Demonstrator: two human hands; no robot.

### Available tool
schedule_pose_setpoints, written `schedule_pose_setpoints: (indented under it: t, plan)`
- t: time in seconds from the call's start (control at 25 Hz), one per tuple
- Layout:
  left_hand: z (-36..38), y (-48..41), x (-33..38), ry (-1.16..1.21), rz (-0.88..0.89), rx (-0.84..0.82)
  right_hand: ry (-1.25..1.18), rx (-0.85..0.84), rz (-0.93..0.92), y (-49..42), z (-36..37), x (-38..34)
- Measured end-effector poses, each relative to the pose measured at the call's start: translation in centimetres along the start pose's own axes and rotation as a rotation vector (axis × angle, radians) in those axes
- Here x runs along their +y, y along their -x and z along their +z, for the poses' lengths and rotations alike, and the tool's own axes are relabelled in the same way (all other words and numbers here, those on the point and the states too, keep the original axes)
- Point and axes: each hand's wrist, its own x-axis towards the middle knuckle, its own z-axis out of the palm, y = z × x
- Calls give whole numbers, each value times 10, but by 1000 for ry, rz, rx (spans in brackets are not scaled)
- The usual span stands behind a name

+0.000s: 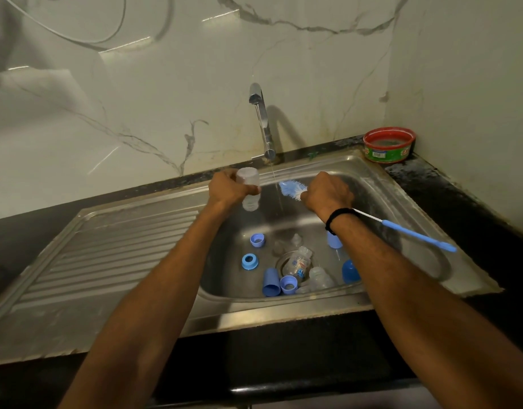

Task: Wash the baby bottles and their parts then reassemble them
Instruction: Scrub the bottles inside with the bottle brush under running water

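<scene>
My left hand (229, 188) grips a clear baby bottle (249, 187) upside down over the sink basin (381, 199), left of the running water stream. My right hand (328, 193) holds a blue-and-white bottle brush (292, 188) near its bristles, which sit under the stream; its blue handle (419, 235) sticks out to the right. In the basin lie another clear bottle (298, 262), a second one (320, 278), blue collar rings (249, 261) (257, 240) (288, 284), blue caps (270, 281) (350, 271) and clear teats (295, 240).
The chrome tap (263, 119) runs a thin stream into the basin. A ribbed steel draining board (112, 249) lies to the left. A red and green tub of dish soap (388, 144) stands on the dark counter at the back right corner. A marble wall rises behind.
</scene>
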Motion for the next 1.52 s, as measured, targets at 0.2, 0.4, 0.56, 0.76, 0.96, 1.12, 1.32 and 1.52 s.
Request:
schedule_pose_setpoints:
  t: [0.2,0.4,0.56,0.76,0.96,1.12,1.32,1.52]
  plan:
    - [4,7,2,4,-60,35,8,-9,2,0,-1,0]
    - [11,11,-5,17,-62,47,9,-9,-4,1,-1,-1]
    - [14,11,-9,24,-84,30,10,-13,-11,1,0,-1]
    - [18,11,-12,15,-80,21,20,-7,-14,-2,1,1]
    - [20,12,-20,33,-109,1,24,-8,-17,-2,2,1]
    - [15,15,-17,201,-139,-36,40,-9,-21,-3,3,2]
    - [-5,29,-6,455,-237,-82,65,-20,-30,-3,5,2]
    - [-38,40,-8,498,-213,-56,101,-44,-84,6,16,-5]
